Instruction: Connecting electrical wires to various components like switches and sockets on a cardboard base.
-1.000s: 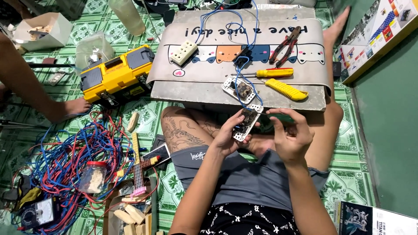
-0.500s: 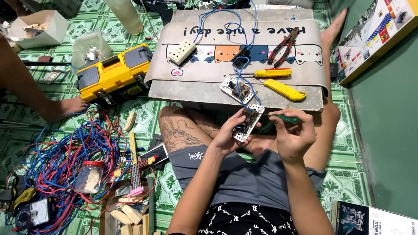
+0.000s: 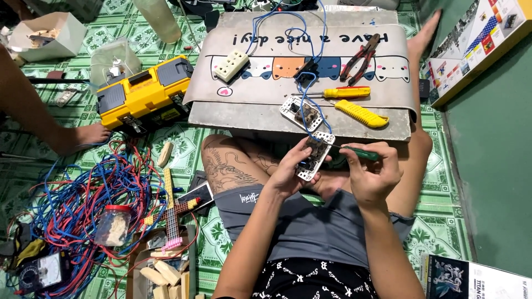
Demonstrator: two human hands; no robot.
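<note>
My left hand (image 3: 291,169) holds a white wall socket plate (image 3: 313,159) over my lap, its back side up, with a blue wire (image 3: 310,94) running from it up to the board. My right hand (image 3: 371,174) grips a green-handled screwdriver (image 3: 360,153) whose tip points left into the socket plate. A second white socket plate (image 3: 301,113) lies on the grey board (image 3: 244,113) just beyond my hands.
On the board's mat lie a yellow screwdriver (image 3: 343,92), a yellow-handled tool (image 3: 361,114), red pliers (image 3: 361,57) and a white switch block (image 3: 231,65). A yellow toolbox (image 3: 145,94) stands left. Tangled red and blue wires (image 3: 77,194), a multimeter (image 3: 41,271) and another person's leg (image 3: 39,116) are at left.
My right hand has lowered and turned the green screwdriver so its tip now reaches the socket plate. The left hand keeps holding the plate in nearly the same place.
</note>
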